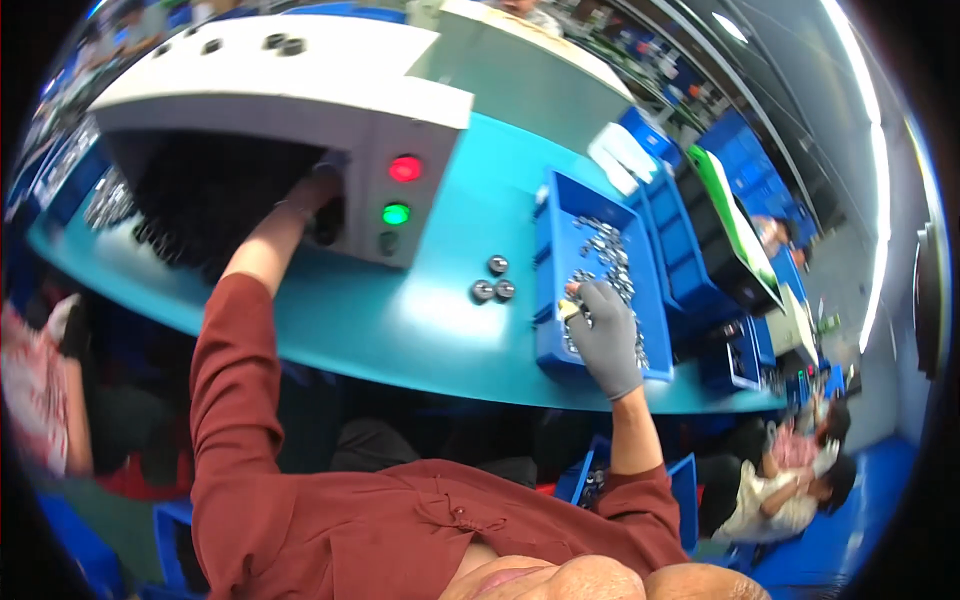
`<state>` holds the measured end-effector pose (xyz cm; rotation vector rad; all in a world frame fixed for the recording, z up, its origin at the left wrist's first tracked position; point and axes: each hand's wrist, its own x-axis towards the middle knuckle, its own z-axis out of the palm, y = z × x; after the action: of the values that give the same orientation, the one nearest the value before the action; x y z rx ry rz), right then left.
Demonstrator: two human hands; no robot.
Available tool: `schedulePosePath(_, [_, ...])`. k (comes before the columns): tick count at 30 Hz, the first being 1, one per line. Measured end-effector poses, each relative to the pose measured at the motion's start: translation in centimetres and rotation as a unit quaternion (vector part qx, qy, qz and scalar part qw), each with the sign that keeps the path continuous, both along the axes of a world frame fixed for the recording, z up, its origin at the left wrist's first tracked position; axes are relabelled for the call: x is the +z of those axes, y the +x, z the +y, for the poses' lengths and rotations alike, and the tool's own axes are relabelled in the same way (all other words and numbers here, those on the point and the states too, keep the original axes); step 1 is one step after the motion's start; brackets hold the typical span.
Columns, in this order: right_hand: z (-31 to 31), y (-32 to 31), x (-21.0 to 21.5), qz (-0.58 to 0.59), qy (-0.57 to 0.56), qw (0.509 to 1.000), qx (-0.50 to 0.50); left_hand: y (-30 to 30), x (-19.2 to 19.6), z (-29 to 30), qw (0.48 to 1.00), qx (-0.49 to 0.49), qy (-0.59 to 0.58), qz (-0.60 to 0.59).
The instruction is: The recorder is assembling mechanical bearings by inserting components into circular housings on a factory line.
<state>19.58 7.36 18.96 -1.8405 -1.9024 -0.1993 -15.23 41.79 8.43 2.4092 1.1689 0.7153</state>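
My left hand (322,188) reaches into the dark opening of a white and grey machine (378,140) with a lit red button and a lit green one. Shadow hides its fingers and anything they may hold. Over a blue bin (548,345) on the right is my right hand (605,335), in a grey glove with the fingertips bare. Its fingers are curled in toward the thumb, and I cannot make out what is between them. Small shiny metal parts (612,250) lie loose in that bin. Three round dark parts (497,265) sit grouped on the table between my hands.
The teal table (440,345) curves across in front of me. More blue bins (680,235) and a black crate with a green rim (735,230) stand at the right. Several black round pieces (290,46) rest on the machine's top. Other people sit at both sides.
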Motion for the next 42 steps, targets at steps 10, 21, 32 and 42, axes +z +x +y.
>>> schedulePosePath(10, [2.0,16.2,-0.9,0.119,-0.141,0.973,-0.136,-0.8,1.1,1.8,0.996,-0.053,-0.002,0.078])
schedulePosePath(21, [13.1,25.4,-7.7,-0.002,-0.175,0.966,-0.192,-1.3,-1.2,1.2,0.993,-0.003,0.05,0.107])
schedulePosePath(32, [15.7,24.6,-10.0,-0.011,-0.22,0.965,-0.145,-3.4,-3.5,2.1,0.985,0.056,0.123,0.108])
schedulePosePath(42, [10.1,20.7,-5.8,0.301,-0.144,0.94,-0.071,-3.6,-5.1,2.8,0.969,0.121,0.201,0.08])
